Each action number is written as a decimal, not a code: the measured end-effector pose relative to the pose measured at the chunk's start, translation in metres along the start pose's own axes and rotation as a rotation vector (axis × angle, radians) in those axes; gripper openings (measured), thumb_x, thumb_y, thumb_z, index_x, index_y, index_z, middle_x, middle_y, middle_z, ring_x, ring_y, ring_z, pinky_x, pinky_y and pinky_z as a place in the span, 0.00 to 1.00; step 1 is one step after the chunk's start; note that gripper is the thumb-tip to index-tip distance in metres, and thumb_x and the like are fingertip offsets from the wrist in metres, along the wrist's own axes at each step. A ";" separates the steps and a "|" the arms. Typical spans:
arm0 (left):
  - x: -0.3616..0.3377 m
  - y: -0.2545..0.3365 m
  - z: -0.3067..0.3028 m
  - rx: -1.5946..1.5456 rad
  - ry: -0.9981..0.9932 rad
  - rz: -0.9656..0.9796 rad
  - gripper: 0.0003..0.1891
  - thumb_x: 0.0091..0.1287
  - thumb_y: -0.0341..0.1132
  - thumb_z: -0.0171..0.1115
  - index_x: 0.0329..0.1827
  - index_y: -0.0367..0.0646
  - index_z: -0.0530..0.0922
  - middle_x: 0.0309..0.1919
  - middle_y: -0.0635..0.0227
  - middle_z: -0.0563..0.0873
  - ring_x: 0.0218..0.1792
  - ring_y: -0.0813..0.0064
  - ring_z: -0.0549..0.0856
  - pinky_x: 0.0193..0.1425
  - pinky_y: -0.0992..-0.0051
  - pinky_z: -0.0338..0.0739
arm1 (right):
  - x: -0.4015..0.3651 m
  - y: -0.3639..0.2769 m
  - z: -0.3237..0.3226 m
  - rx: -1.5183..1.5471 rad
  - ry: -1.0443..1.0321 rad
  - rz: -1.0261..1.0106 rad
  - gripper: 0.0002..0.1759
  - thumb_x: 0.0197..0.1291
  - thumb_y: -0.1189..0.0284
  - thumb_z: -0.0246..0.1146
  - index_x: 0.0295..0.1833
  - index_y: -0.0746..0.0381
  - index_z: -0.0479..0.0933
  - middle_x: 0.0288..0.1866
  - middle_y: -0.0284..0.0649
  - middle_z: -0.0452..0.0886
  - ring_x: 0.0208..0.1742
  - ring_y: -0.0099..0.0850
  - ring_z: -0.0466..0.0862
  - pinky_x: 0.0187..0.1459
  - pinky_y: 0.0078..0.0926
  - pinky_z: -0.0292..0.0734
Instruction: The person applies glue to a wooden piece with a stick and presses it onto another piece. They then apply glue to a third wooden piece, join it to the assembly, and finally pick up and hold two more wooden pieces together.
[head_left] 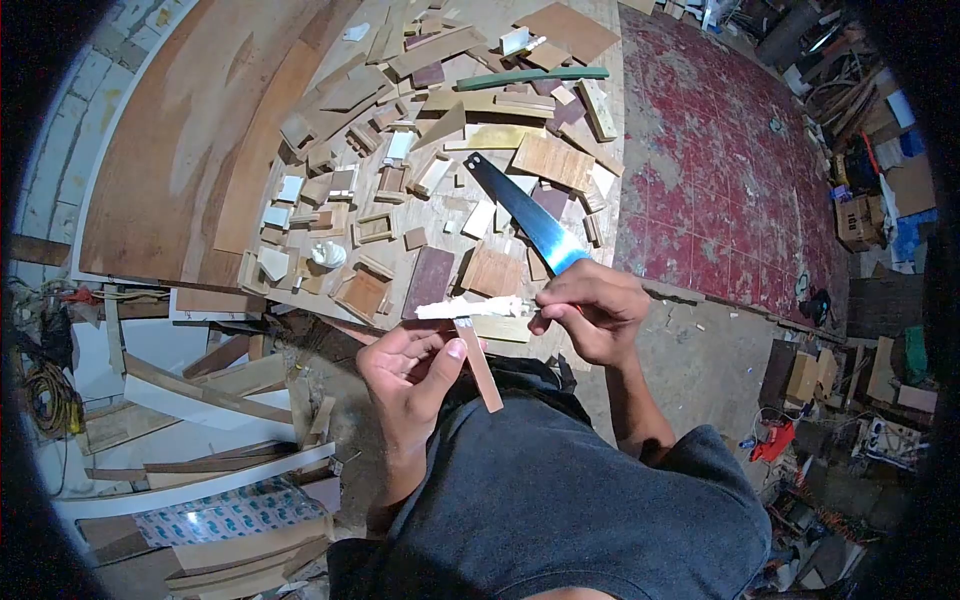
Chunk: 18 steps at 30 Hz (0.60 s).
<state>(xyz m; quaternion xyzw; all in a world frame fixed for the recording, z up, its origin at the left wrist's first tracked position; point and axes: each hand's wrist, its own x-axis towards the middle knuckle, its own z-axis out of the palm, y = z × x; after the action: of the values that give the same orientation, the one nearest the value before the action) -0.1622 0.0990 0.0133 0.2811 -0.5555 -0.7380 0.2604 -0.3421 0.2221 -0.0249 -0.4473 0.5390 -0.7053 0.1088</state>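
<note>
My left hand (410, 370) is closed around a thin, flat wooden strip (482, 372), whose upper end has some white on it. Crossing that end is a narrow stick thickly coated in white paste (468, 308); its exact kind is hard to make out. My right hand (598, 308) pinches the stick's right end between thumb and fingers. Just beyond the right hand, a saw blade (525, 212) lies on the worktable (400, 265), its lower end hidden behind the hand. A white lump of paste (328, 254) sits near the table's front left.
Many wood offcuts (492, 270) and small box-like pieces (362, 292) cover the table. A large wooden panel (190, 140) stands left. Loose boards (210, 390) pile up at lower left. Right of the table lies a worn red surface (720, 170); clutter and a cardboard box (857, 222) line the far right.
</note>
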 end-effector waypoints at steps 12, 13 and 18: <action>0.006 -0.002 -0.005 0.054 0.022 -0.012 0.13 0.62 0.26 0.67 0.47 0.26 0.80 0.35 0.64 0.87 0.34 0.85 0.82 0.37 0.87 0.73 | 0.010 0.003 0.004 0.141 0.105 0.057 0.04 0.53 0.89 0.65 0.35 0.74 0.82 0.29 0.47 0.83 0.26 0.30 0.86 0.27 0.22 0.81; 0.007 -0.002 -0.007 0.043 0.007 -0.016 0.13 0.62 0.26 0.67 0.47 0.25 0.80 0.35 0.63 0.87 0.35 0.83 0.83 0.38 0.86 0.74 | 0.010 0.006 0.002 0.107 0.054 0.039 0.04 0.53 0.89 0.65 0.35 0.74 0.82 0.29 0.48 0.83 0.26 0.30 0.86 0.26 0.22 0.81; 0.012 0.001 -0.004 -0.014 -0.043 0.004 0.13 0.63 0.25 0.65 0.47 0.25 0.79 0.36 0.58 0.88 0.37 0.77 0.86 0.41 0.83 0.78 | 0.010 0.007 -0.008 0.113 -0.047 0.026 0.04 0.54 0.89 0.64 0.36 0.75 0.82 0.30 0.49 0.83 0.27 0.31 0.86 0.26 0.23 0.82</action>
<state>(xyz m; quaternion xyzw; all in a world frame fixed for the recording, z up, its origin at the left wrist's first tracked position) -0.1673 0.0876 0.0113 0.2624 -0.5563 -0.7472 0.2518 -0.3557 0.2185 -0.0258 -0.4498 0.5013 -0.7226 0.1555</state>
